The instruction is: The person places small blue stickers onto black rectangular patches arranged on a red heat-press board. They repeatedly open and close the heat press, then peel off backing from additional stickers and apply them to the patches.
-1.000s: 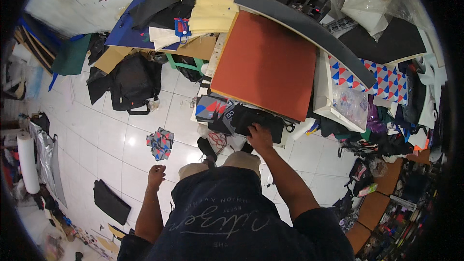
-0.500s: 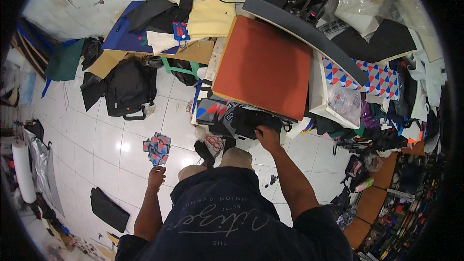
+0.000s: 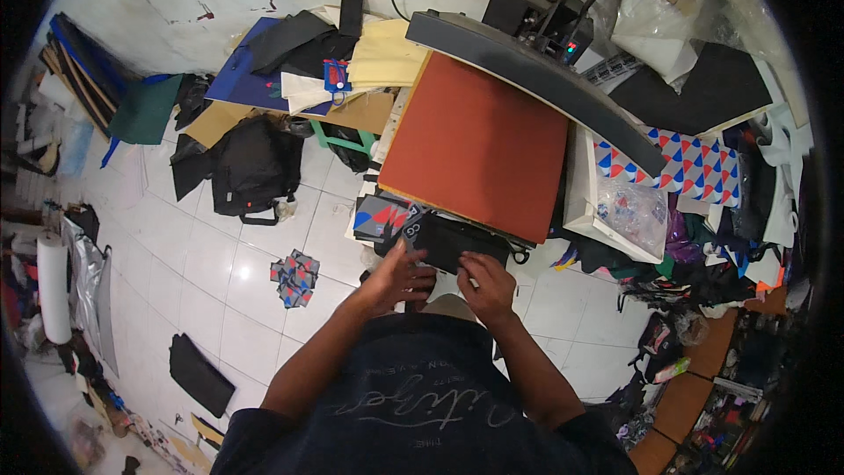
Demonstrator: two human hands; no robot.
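Observation:
In front of my lap lies a flat black cloth, just below the near edge of the heat press. My right hand pinches the near edge of this cloth with bent fingers. At the cloth's left end, my left hand has its fingers spread, the thumb toward a grey piece with light lettering. It does not appear to grip anything. Grey pieces with red and blue shapes lie to the left of the cloth. A loose pile of similar small patterned pieces rests on the floor.
The heat press's red-brown pad is exposed, its dark upper plate raised and swung aside. A white box with clear plastic stands at right. A black bag and folded black cloth lie on the tiled floor.
My left hand has come from beside the floor pile over to the black cloth. My right hand stays at the cloth, its fingers now at the near edge. The view has shifted slightly.

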